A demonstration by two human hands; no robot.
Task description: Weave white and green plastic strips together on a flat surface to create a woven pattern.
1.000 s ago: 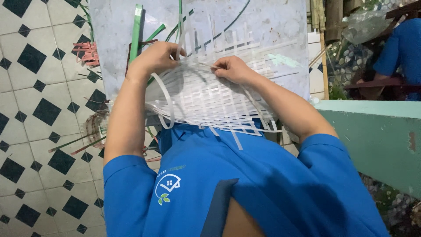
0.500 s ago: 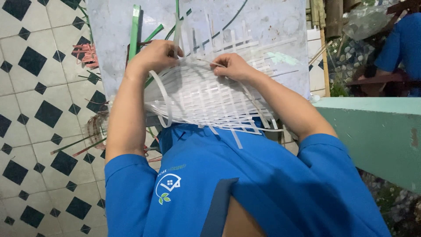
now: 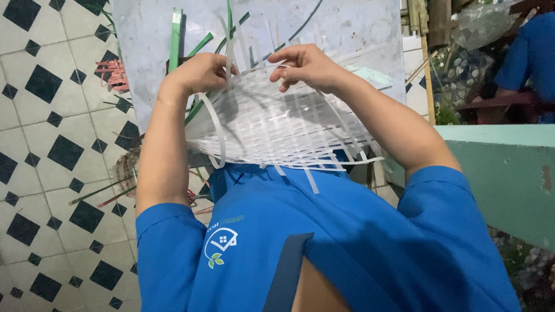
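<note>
Both hands work at the far edge of a woven mat of white plastic strips that rests on the person's lap, against the blue shirt. The left hand is curled over the mat's far left corner, fingers closed on a white strip whose loose end loops down the left side. The right hand pinches a thin strip between thumb and fingertips just above the weave.

Compared with 1 second ago, the right hand has lifted off the mat and moved left, closer to the left hand, with its fingers now bunched in a pinch instead of pressed flat. The left hand has barely shifted. That reads as 1 strip being pulled up and threaded through the weave, so the weaving looks under way and far from finished, with many loose ends sticking out.

Green strips lie on a grey board beyond the mat. The tiled floor is on the left, another person's blue sleeve far right.
</note>
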